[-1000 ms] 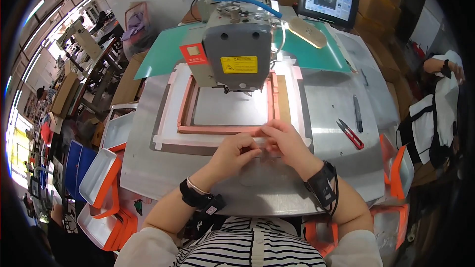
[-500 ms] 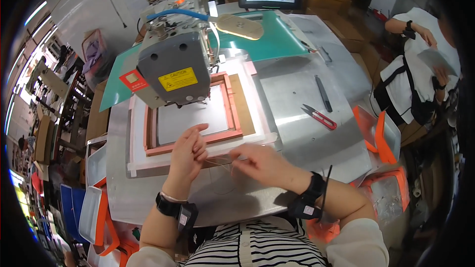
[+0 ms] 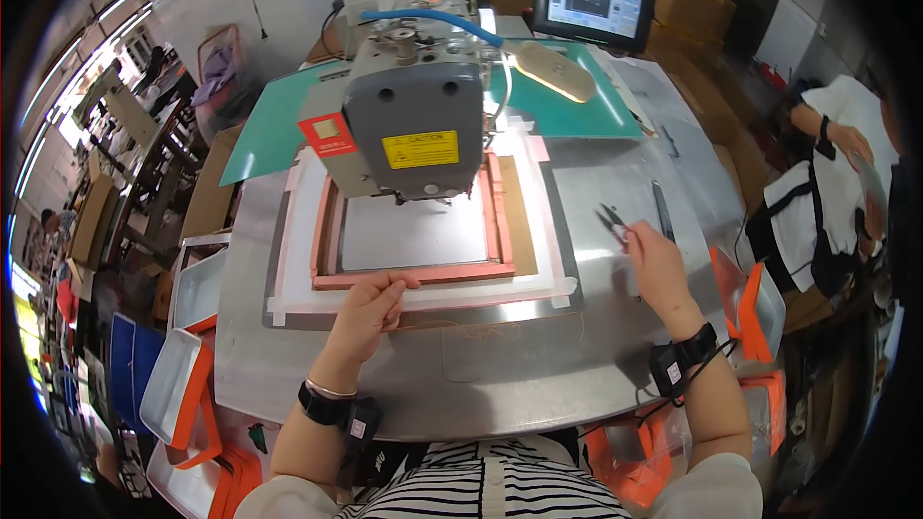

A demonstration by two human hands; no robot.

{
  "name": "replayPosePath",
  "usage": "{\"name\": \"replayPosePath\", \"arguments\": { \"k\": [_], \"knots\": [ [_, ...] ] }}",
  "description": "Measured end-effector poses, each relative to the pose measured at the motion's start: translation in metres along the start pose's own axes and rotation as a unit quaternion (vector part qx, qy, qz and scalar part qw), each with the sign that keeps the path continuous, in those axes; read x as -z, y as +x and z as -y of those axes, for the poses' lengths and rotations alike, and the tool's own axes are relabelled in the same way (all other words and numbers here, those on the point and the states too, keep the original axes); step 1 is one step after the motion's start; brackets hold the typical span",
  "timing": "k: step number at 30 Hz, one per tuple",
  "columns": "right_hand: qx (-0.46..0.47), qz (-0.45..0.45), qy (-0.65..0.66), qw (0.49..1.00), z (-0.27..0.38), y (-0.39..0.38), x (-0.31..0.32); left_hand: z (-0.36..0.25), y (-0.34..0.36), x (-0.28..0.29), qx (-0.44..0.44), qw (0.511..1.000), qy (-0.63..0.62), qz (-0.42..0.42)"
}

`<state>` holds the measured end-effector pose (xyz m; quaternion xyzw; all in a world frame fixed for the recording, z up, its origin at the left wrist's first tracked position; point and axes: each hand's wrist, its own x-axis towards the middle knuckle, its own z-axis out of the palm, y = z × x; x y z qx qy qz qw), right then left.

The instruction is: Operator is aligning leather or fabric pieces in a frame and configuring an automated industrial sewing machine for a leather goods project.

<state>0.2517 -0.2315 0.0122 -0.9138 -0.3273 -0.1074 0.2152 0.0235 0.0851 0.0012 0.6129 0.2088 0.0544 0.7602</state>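
Note:
My left hand [image 3: 365,312] is closed in a pinch at the front edge of the pink frame [image 3: 423,274]. A thin, pale thread [image 3: 481,330] runs from its fingers and lies in loose loops on the metal table. Out to the right, my right hand [image 3: 657,264] is closed around a pair of thread snips [image 3: 610,219]; their dark blades point away and to the left, while the fingers hide the handles. Beyond my left hand, the grey head of a sewing machine [image 3: 413,115] stands over the frame, which surrounds a pale sheet [image 3: 409,231].
Close beyond my right hand lies a dark, slim cutter [image 3: 661,210]. A monitor [image 3: 594,5] stands at the back right, with green sheets [image 3: 577,86] nearer. Orange-and-white bins [image 3: 178,389] flank the table [image 3: 538,380]. Another person [image 3: 836,163] sits at the right holding something flat.
My right hand has left the thread near my left hand, moved right and taken hold of the snips. My left hand stays by the frame's front edge. The view has shifted.

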Motion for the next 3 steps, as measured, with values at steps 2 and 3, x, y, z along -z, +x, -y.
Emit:
{"name": "replayPosePath", "arguments": {
  "k": [2,3],
  "knots": [
    [0.047,0.046,0.110,0.992,0.039,0.016,-0.010,0.006,0.002,0.006,0.005,0.999,-0.028,0.019],
    [0.092,0.047,0.092,0.990,0.060,0.024,-0.018,0.007,0.001,0.011,0.003,0.999,-0.048,0.027]
  ]
}}
